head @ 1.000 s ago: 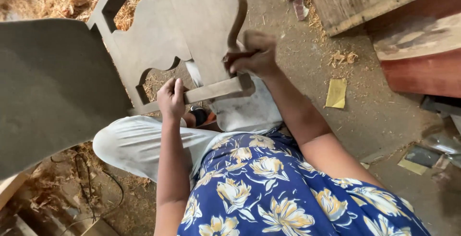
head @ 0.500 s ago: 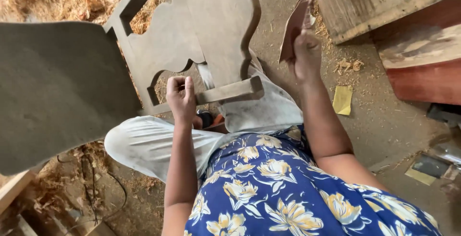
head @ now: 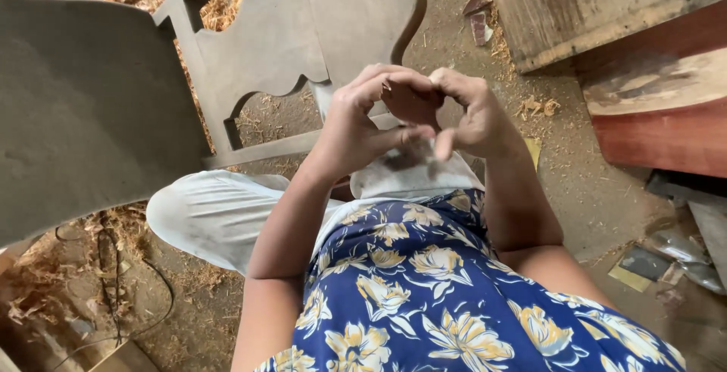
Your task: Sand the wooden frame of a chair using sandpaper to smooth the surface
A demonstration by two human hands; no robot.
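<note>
The grey wooden chair frame [head: 303, 31] is lying tipped across the picture, its broad seat panel to the left and its carved, cut-out back splat reaching up to the top edge; it is looking evenly dull and matte, which I judge to mean much of its surface has been rubbed down, though how much is left cannot be told from here. Below the frame the person's lap is filling the lower half, in pale trousers and a blue flowered garment. To the right of the frame a reddish wooden block [head: 666, 114] is sitting on the dusty floor [head: 583, 190], and straw and shavings are lying behind the frame at top left. Just in front of the frame's lower rail [head: 265, 148] both hands are meeting, neither one touching the wood. The left hand [head: 356, 126] is curling its fingers over the near edge of a small brown piece of sandpaper [head: 409, 103], and the right hand [head: 473, 118] is pinching the far edge, so the sheet is being held between the two, seemingly being folded or turned. A yellow scrap [head: 534, 151] is peeking out right of the right hand, on the floor
</note>
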